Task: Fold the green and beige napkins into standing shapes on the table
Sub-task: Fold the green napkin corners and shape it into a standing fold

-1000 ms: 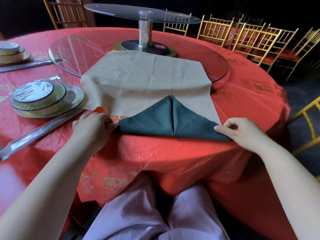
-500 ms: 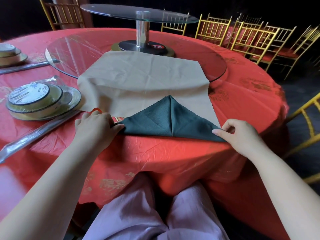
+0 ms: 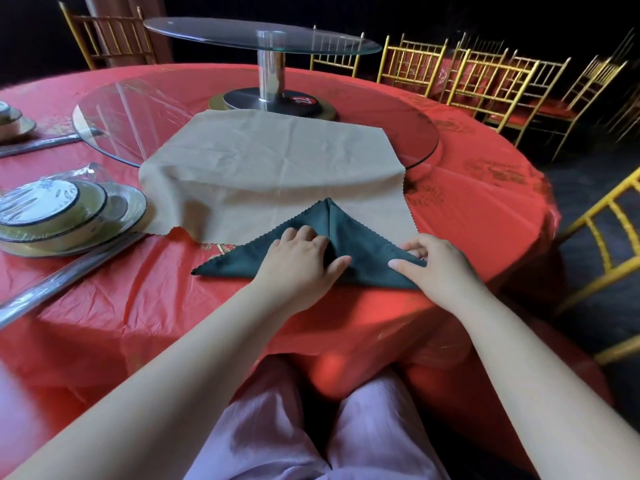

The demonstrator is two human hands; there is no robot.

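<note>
At the near counter (image 3: 138,306) edge, pressing the green napkin (image 3: 363,251), half over the beige napkin (image 3: 270,161), with flat left fingers (image 3: 304,233), pinching its corner with right fingers (image 3: 420,247), risking a skewed crease if tugged

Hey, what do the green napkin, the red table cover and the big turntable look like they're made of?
The green napkin: woven cloth, matte, with pinked zigzag edges and soft fold creases. The red cover: likely thin plastic film; it's glossy, with sharp crinkles. The turntable: clear glass by the look, since the red shows through and its rim glints.
</note>
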